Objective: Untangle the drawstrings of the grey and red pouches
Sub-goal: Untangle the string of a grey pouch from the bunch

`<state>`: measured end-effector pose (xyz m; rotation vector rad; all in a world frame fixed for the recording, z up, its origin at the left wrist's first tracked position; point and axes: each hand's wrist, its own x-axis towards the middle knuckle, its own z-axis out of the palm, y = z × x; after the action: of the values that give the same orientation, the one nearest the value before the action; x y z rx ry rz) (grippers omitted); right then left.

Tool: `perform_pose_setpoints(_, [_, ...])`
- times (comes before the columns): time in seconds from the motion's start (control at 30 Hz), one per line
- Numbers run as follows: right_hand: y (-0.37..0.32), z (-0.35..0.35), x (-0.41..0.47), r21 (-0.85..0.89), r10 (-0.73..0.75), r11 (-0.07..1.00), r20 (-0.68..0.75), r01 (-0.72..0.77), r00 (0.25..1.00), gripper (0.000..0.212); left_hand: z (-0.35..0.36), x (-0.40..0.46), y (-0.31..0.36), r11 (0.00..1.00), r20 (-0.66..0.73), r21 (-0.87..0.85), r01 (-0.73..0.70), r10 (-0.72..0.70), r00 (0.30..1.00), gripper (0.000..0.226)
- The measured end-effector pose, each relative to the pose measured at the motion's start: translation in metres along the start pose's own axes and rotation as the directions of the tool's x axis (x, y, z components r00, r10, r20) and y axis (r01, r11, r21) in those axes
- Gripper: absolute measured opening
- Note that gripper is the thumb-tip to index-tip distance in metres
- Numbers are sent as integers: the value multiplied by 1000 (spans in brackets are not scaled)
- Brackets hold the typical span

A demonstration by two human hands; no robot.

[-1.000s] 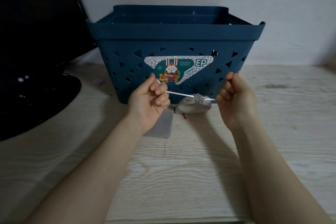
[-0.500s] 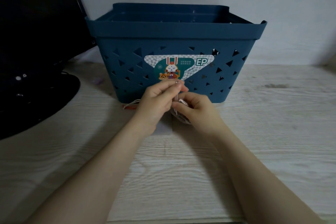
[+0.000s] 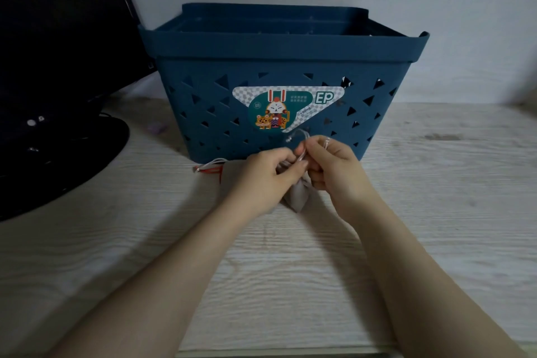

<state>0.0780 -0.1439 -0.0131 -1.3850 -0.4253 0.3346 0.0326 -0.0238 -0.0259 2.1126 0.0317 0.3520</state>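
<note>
A grey pouch (image 3: pixel 297 196) hangs between my two hands, just in front of the blue basket. My left hand (image 3: pixel 266 176) pinches the pouch's gathered neck. My right hand (image 3: pixel 334 167) pinches its white drawstring (image 3: pixel 299 136), which loops up above my fingers. A second flat grey pouch (image 3: pixel 229 173) lies on the table under my left hand, mostly hidden. White and red cords (image 3: pixel 209 167) trail from it to the left. I see no red pouch, only a thin red edge there.
A blue plastic basket (image 3: pixel 284 49) with triangular holes and a sticker stands right behind my hands. A dark monitor with a round base (image 3: pixel 58 148) fills the left. The pale wooden table (image 3: pixel 290 270) spreads out toward me, with a white wall behind.
One second ago my hands were apart, pulling the white string taut with the pouch hanging on it. They have come together at the pouch's neck, and the string now loops slack.
</note>
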Motion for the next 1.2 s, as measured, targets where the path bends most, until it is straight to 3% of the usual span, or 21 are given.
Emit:
perform_pose_setpoints(0.1, [4,-1,2,-37,-4,999,-46,3,999,32,-1,-1,4,1000,-43,8,18,-17,999,28])
perform_pose_setpoints(0.17, [6,-2,3,-73,-20,997,-55,16,998,35,-1,-1,7,978,-22,-175,114,-119,993,27])
perform_pose_setpoints(0.23, [7,-3,5,-143,-36,989,-80,24,996,41,-2,1,8,890,41,-389,239,-243,969,23])
perform_pose_setpoints(0.3, [7,-4,5,-200,-56,979,-110,33,992,45,-4,2,10,740,156,-572,354,-326,932,23])
perform_pose_setpoints(0.43, [3,-5,2,-95,-37,995,-180,20,983,47,-8,3,9,273,390,-824,496,-362,847,28])
perform_pose_setpoints(0.5, [0,-5,2,-27,-35,999,-197,30,980,46,-10,4,7,197,416,-847,494,-333,846,31])
perform_pose_setpoints(0.53, [0,-6,2,2,-55,998,-202,57,978,46,-11,5,6,223,420,-837,500,-325,848,32])
perform_pose_setpoints(0.57, [-1,-6,2,45,-88,994,-200,99,976,46,-12,6,5,309,409,-804,507,-330,851,33])
perform_pose_setpoints(0.6, [0,-6,2,83,-134,985,-189,152,973,47,-10,7,3,459,373,-734,500,-343,862,34])
perform_pose_setpoints(0.67, [2,-5,2,63,-242,965,-144,253,960,45,-4,6,1,800,241,-443,405,-329,913,36])
perform_pose_setpoints(0.73, [6,-1,1,-4,-291,957,-59,291,955,46,1,5,-2,954,169,-166,248,-220,961,40])
perform_pose_setpoints(0.8, [9,5,-2,-41,-287,957,9,287,958,48,2,2,-3,997,212,36,70,-76,974,38])
perform_pose_setpoints(0.87, [10,8,-3,-88,-287,953,37,289,957,48,0,0,-2,979,285,187,-78,22,958,30])
perform_pose_setpoints(1.0, [9,10,-5,-152,-250,951,141,270,958,47,2,1,-2,927,294,341,-157,53,954,36])
perform_pose_setpoints(1.07, [10,10,-6,-223,-219,940,184,258,958,40,2,0,0,957,257,284,-55,-21,966,36])
perform_pose_setpoints(1.13, [9,8,-6,-339,-177,915,148,218,973,25,1,1,-2,991,209,102,83,-103,973,35])
perform_pose_setpoints(1.2, [8,4,-5,-543,-237,800,105,256,966,18,2,5,-5,987,153,-51,151,-142,978,35])
